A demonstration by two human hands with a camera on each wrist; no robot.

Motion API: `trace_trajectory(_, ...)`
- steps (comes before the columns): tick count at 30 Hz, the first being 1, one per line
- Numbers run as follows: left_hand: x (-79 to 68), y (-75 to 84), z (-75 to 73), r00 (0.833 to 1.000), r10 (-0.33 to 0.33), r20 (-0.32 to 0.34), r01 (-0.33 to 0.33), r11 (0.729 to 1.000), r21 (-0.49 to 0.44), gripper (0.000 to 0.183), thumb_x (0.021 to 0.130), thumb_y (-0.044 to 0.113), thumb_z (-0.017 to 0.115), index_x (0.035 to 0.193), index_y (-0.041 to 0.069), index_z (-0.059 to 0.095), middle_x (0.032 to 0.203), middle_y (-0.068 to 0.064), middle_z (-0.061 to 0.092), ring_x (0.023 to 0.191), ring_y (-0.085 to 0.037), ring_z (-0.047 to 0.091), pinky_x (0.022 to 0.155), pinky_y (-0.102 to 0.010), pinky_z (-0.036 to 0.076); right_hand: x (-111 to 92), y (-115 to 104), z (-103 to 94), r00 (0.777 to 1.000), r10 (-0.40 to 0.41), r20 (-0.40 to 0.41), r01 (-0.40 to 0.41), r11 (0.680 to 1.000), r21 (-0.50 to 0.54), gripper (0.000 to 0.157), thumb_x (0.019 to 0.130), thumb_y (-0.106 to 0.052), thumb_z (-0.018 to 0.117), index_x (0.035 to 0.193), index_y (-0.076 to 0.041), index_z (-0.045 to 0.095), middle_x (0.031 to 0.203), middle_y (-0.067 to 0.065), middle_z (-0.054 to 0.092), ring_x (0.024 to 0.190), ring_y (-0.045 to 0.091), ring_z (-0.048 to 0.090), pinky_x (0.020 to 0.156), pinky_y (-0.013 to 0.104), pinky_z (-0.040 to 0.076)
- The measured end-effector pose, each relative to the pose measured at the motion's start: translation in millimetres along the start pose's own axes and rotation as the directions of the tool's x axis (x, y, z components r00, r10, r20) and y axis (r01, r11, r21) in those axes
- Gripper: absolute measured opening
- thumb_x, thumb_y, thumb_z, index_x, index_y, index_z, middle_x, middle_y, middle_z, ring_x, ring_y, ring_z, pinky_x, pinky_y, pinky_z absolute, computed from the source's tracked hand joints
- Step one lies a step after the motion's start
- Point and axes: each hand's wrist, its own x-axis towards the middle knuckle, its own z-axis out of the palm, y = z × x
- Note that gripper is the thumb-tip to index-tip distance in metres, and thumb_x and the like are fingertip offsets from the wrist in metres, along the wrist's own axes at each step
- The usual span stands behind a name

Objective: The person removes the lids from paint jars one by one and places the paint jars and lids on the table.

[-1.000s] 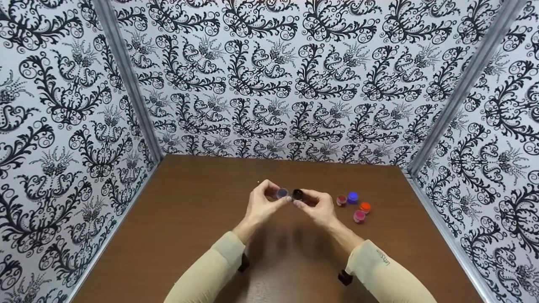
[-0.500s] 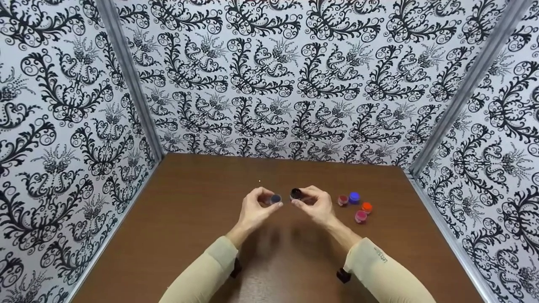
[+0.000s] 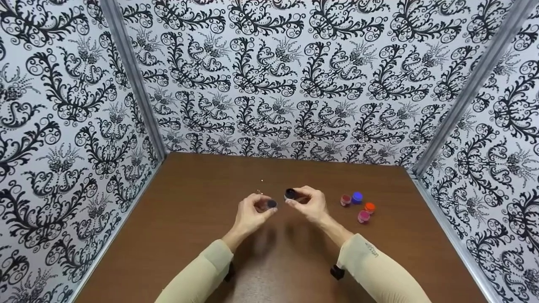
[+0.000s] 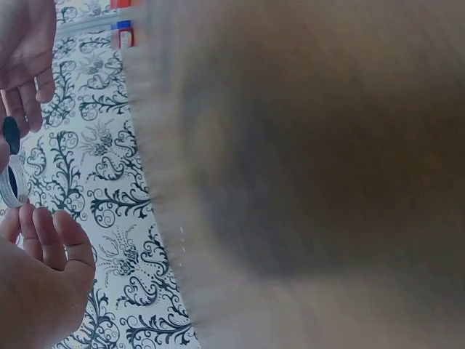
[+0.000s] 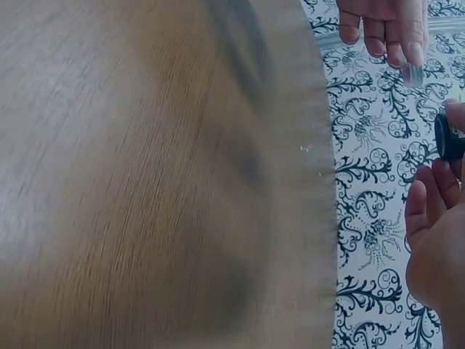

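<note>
Above the table [image 3: 189, 248], my left hand [image 3: 249, 213] pinches a small clear ribbed lid [image 3: 272, 204] that looks dark from above. In the right wrist view the lid's clear ribbed side [image 5: 412, 75] shows between the fingertips. A short way to the right, my right hand [image 3: 310, 205] grips a small black jar [image 3: 290, 193] between thumb and fingers. Its dark round end [image 5: 443, 137] faces the other hand in the right wrist view. Jar and lid are apart. In the left wrist view both hands are partly cut off at the left edge.
Right of my right hand several small jars stand close together: a dark red jar [image 3: 345, 200], a blue jar [image 3: 357, 198], an orange jar [image 3: 369, 208] and a pink jar [image 3: 363, 217]. Patterned walls [image 3: 269, 105] enclose the table's back and sides.
My left hand, with the lid, has moved left and nearer the body, away from the jar. My right hand has shifted slightly left with the black jar. The jars on the table stay put.
</note>
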Motion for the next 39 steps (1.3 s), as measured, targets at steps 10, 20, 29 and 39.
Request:
trace_trajectory(10,-5.7,-13.9,-15.0,0.999,-0.001,-0.040,0.003,0.999,0.048,0.026,0.090,0.020,0.094,0.113,0.011,0.086,0.096,-0.009,0.077,0.086,-0.024,0.075,0.077,-0.023,0.062,13.7,7.1,17.1,0.999,0.006,0.043,-0.002,0.994,-0.105,0.032,0.083,-0.011,0.099,0.113,-0.008,0.089,0.102,0.015,0.084,0.081,0.006,0.076,0.075,0.020,0.063)
trace_trajectory(20,-15.1,-28.0,-25.7,0.999,-0.027,-0.023,0.030,0.992,0.122,0.025,0.088,0.022,0.092,0.111,0.012,0.086,0.096,-0.007,0.077,0.086,-0.027,0.075,0.076,-0.023,0.058,27.6,11.9,36.2,0.995,0.005,0.095,0.011,0.985,-0.173,0.033,0.083,-0.015,0.098,0.113,-0.005,0.088,0.103,0.016,0.085,0.083,0.025,0.083,0.074,0.019,0.064)
trace_trajectory(29,-20.8,-32.3,-31.4,0.999,-0.044,0.009,0.042,0.982,0.185,0.025,0.086,0.022,0.091,0.108,0.012,0.086,0.096,-0.008,0.078,0.086,-0.025,0.075,0.076,-0.027,0.058,39.4,20.7,52.8,0.996,0.024,0.081,-0.004,0.972,-0.236,0.037,0.081,-0.016,0.096,0.113,0.000,0.087,0.105,0.019,0.085,0.084,0.031,0.085,0.074,0.027,0.068)
trace_trajectory(39,-26.4,-39.6,-37.4,0.996,-0.063,0.061,0.048,0.973,0.225,0.019,0.089,0.025,0.092,0.105,0.018,0.087,0.096,-0.002,0.075,0.084,-0.016,0.070,0.076,-0.027,0.056,49.2,23.4,82.2,0.996,0.021,0.083,0.005,0.952,-0.307,0.035,0.080,-0.020,0.096,0.111,-0.007,0.090,0.101,0.013,0.086,0.090,0.028,0.080,0.082,0.034,0.066)
